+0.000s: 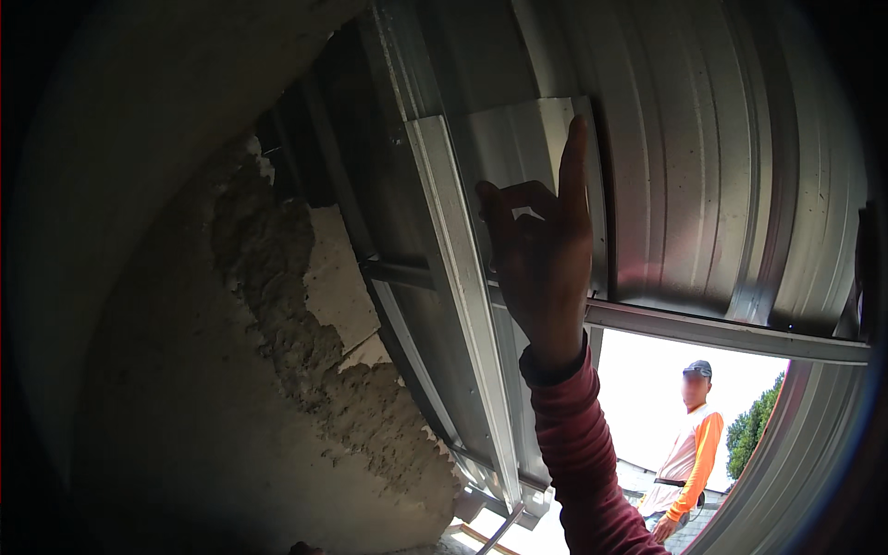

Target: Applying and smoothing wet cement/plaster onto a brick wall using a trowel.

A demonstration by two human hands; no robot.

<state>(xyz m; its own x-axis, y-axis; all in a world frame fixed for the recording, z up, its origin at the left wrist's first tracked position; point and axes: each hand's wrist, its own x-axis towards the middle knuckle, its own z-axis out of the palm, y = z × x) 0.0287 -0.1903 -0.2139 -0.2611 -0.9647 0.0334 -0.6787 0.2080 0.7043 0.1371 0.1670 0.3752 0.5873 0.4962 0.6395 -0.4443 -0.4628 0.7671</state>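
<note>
My right hand [544, 245] is raised in front of corrugated metal roofing, its forearm in a dark red sleeve [587, 444]. One finger stretches upward, while the others bend loosely with a small gap between them. Nothing shows in its grip. Behind the fingers is a smaller metal sheet piece [513, 139]; whether the fingertip touches its edge, I cannot tell. Just left of the hand runs a long, light metal channel [467, 277]. At the bottom edge, a small dark reddish-brown shape may be part of my left hand [305, 548]; its fingers are hidden.
A plastered wall [185, 398] with a rough mortar band [287, 287] fills the left. Ribbed metal sheets [684, 157] rest above a metal crossbar [731, 335]. Through the bright opening, a person in an orange-sleeved shirt [708, 453] stands near a green bush [754, 425].
</note>
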